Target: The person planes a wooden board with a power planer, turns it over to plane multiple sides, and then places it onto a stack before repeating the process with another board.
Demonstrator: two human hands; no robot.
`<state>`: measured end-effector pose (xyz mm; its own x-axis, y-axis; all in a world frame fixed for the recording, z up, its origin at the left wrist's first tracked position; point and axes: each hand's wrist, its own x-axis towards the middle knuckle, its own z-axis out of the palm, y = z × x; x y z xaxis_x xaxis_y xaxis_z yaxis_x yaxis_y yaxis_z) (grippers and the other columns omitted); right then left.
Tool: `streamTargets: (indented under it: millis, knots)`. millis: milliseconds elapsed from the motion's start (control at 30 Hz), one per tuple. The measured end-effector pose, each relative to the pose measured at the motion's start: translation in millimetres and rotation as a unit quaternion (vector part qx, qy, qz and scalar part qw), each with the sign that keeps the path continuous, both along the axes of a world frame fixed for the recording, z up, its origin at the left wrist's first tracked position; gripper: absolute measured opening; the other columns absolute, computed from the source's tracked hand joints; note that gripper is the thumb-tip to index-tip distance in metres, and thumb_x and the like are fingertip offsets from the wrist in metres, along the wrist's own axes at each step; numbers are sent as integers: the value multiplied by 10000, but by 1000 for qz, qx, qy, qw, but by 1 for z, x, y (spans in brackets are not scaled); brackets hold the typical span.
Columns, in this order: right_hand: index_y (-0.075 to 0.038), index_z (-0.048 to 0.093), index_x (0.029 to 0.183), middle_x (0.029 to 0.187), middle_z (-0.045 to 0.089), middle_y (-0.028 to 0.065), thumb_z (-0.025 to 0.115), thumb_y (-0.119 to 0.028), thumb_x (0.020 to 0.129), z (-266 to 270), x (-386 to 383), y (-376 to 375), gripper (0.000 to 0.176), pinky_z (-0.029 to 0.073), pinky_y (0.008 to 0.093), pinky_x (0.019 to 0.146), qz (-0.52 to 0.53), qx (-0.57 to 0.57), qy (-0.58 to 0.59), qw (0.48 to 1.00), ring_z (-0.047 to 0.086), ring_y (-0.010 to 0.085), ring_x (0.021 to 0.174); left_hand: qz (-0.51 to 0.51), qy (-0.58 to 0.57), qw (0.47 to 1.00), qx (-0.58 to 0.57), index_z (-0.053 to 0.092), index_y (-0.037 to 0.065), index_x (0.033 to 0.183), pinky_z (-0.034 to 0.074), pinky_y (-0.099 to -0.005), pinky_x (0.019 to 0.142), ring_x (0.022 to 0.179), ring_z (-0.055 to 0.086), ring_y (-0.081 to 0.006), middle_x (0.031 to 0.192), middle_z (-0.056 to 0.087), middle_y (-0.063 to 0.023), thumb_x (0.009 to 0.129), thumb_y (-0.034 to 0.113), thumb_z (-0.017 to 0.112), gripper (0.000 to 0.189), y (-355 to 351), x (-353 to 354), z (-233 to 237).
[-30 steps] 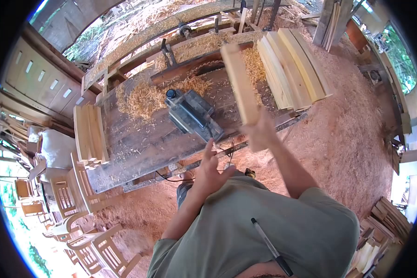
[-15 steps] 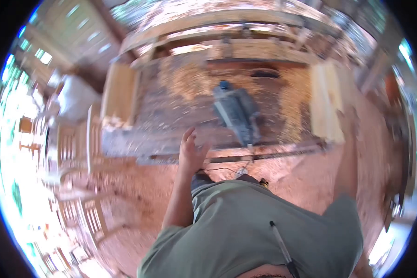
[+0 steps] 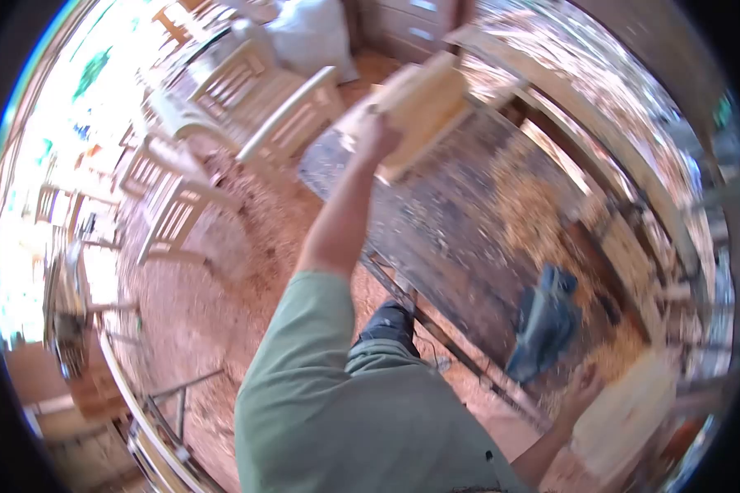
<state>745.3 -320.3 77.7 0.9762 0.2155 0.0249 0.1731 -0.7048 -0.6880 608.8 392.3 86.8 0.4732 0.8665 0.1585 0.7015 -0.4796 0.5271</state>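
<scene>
On my feed the left hand (image 3: 376,131) grip's clamped on a wood board (image 3: 423,103) over the table (image 3: 452,222), right hand (image 3: 584,388) grip's too blurry to call.

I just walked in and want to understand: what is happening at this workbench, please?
A person in a green shirt stands at a dark wooden workbench strewn with wood shavings. The left hand is on a stack of pale wooden slats at one end; the right hand is at a pile of pale wooden boards at the other. Blur hides whether either hand grips. A blue-grey electric planer lies on the bench between them, untouched.
</scene>
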Motion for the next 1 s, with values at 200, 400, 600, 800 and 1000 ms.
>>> streamTargets:
  millis: [200,400,600,800,1000]
  knots:
    - [50,559,1285,1134,651,210,711,-230,916,-8,9,134,488,531,370,862,43,-41,50,997,651,266,1007,-28,184,983,-2,713,126,1176,409,-495,1043,1257,486,-369,1311,534,-163,843,183,580,363,54,35,-24]
    - [13,623,1136,711,614,57,695,-187,903,-31,20,131,315,441,291,467,-106,77,257,957,555,131,560,-92,56,988,-115,728,14,984,543,-440,877,976,688,-332,1019,681,-268,738,302,648,387,22,26,22]
    - [-30,626,1202,718,579,59,677,-223,926,-35,21,119,341,447,307,484,-52,203,310,927,525,154,565,-122,-37,957,-261,684,3,800,540,-439,766,827,678,-341,872,687,-207,724,444,732,450,-190,-39,-56]
    - [-90,627,1270,698,551,55,649,-374,967,-29,25,108,416,450,332,526,51,264,409,872,522,176,560,-147,-17,966,-210,675,-3,803,534,-463,856,938,636,-417,957,651,-221,779,346,678,350,-373,-59,-126]
    - [-88,563,861,583,519,24,506,-634,962,-2,11,118,559,396,292,402,-35,219,388,895,476,147,418,-168,-60,947,-266,678,-19,983,529,-501,890,978,627,-480,1119,576,-313,831,343,690,393,-417,-22,-117]
